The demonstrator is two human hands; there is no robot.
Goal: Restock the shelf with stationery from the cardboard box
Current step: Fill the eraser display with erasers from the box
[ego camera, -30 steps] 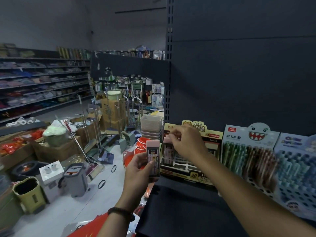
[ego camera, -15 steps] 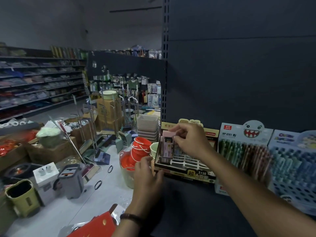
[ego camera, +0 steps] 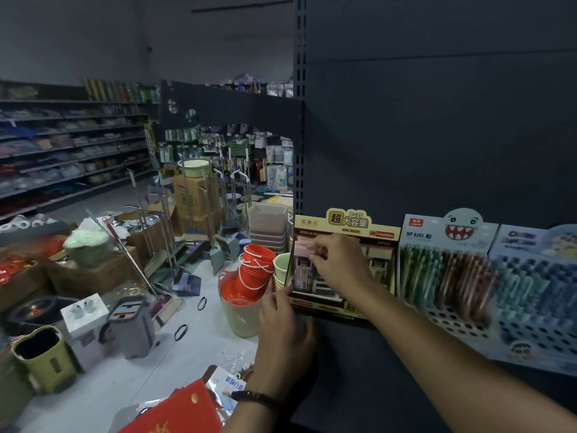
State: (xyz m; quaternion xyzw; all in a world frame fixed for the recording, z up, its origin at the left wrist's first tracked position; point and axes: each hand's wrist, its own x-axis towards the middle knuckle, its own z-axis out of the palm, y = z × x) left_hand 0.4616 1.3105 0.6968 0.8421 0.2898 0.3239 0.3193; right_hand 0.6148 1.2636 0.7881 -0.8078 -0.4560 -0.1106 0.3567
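The right hand (ego camera: 335, 260) is now pinching a pink packet (ego camera: 304, 249) into the display box (ego camera: 345, 267) (left hand (ego camera: 282, 326), earlier holding one, is bracing it, fingers pressed together).

matt metal shelf (ego camera: 359, 370), glossy cardboard display box (ego camera: 346, 223)

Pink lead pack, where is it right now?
Head view, centre-right: the pink lead pack sits at the left end of the yellow display box on the shelf, pinched by the right hand, left of the monster pen display.
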